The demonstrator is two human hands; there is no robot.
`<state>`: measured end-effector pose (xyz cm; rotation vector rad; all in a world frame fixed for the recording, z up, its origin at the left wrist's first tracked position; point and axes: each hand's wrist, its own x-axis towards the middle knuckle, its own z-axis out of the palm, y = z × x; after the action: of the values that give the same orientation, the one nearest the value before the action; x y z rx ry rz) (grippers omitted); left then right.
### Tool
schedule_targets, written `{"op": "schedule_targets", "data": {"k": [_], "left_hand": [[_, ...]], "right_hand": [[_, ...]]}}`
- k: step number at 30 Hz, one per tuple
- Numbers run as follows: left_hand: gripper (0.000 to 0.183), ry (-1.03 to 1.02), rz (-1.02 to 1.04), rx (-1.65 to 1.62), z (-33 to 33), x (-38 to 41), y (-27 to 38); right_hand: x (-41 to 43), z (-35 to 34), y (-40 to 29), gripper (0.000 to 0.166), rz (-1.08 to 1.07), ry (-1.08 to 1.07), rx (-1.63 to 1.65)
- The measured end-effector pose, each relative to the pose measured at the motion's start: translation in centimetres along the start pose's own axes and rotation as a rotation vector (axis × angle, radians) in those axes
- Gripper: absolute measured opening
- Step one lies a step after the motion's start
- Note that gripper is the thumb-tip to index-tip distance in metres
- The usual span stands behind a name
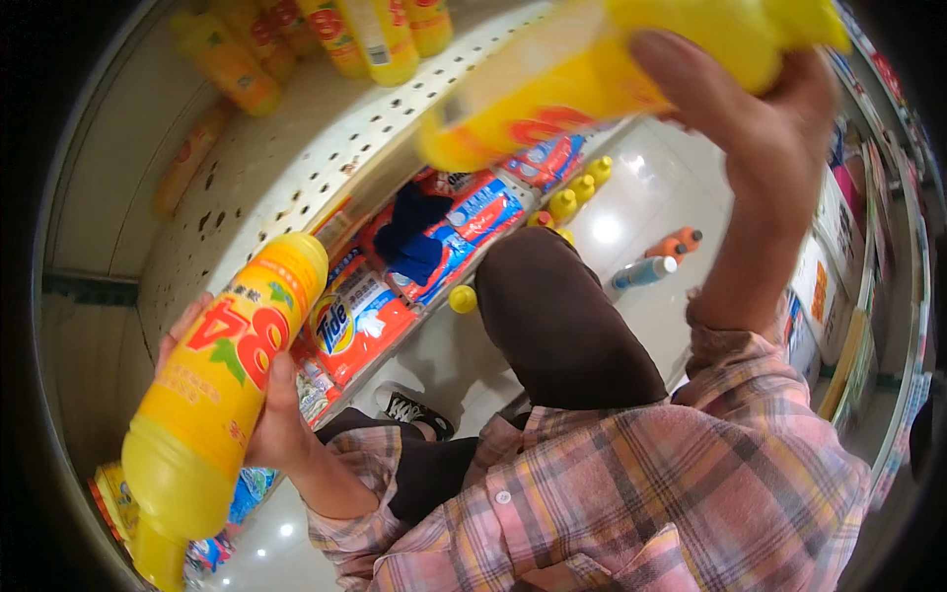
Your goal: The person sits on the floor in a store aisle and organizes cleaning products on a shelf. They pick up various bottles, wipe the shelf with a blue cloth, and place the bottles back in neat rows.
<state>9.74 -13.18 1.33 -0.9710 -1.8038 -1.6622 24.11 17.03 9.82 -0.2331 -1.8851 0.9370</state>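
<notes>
My left hand is closed around a yellow plastic bottle of 84 disinfectant, its capped end pointing down and its base up by the shelf edge. At the upper right, my right hand grips a second yellow bottle, tilted nearly sideways and blurred, with its cap towards the right rim. Several matching yellow bottles stand at the back of the perforated metal shelf. Another bottle is in the dim corner at the left of that shelf.
Red and blue Tide detergent bags fill a lower shelf, with a dark blue cloth on them. Yellow bottles, orange bottles and a blue-white bottle are on the tiled floor. Stocked shelving runs along the right.
</notes>
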Motion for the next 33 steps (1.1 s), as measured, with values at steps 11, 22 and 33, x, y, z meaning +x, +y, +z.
{"op": "schedule_targets", "data": {"k": [11, 22, 33], "left_hand": [[0.075, -0.226, -0.166, 0.021, 7.1, -4.8, -0.9], [0.077, -0.366, -0.284, 0.042, 11.3, -5.4, -1.5], [0.074, -0.548, -0.266, -0.017, 15.5, -4.4, -0.6]], "right_hand": [[-15.6, -4.6, 22.5, 0.048, 0.601, -0.235, -0.533], [-27.5, 1.2, 38.4, 0.056, 0.761, -0.378, -0.331], [-27.3, -1.3, 39.2, 0.080, 0.755, -0.535, -0.363]]}}
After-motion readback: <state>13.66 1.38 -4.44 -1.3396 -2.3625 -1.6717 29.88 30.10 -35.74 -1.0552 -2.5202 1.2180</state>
